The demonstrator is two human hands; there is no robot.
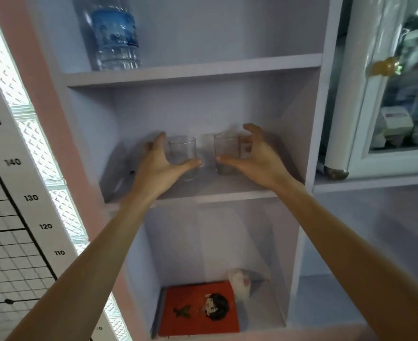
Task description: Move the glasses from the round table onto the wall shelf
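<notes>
Two clear, empty glasses stand upright side by side on the middle board of the pale lilac wall shelf (203, 193). My left hand (161, 166) curls around the left glass (182, 151), thumb across its front and fingers spread just off its left side. My right hand (254, 158) brackets the right glass (226, 148), thumb lying in front of its lower part while the fingers are held apart from its right side. Neither hand closes on its glass. The round table is out of view.
A large water bottle (112, 35) stands on the board above. Below lie a red book (199, 308) and a small white object (242, 284). A glass-door cabinet (385, 94) is to the right, and a height chart (18, 180) hangs on the left wall.
</notes>
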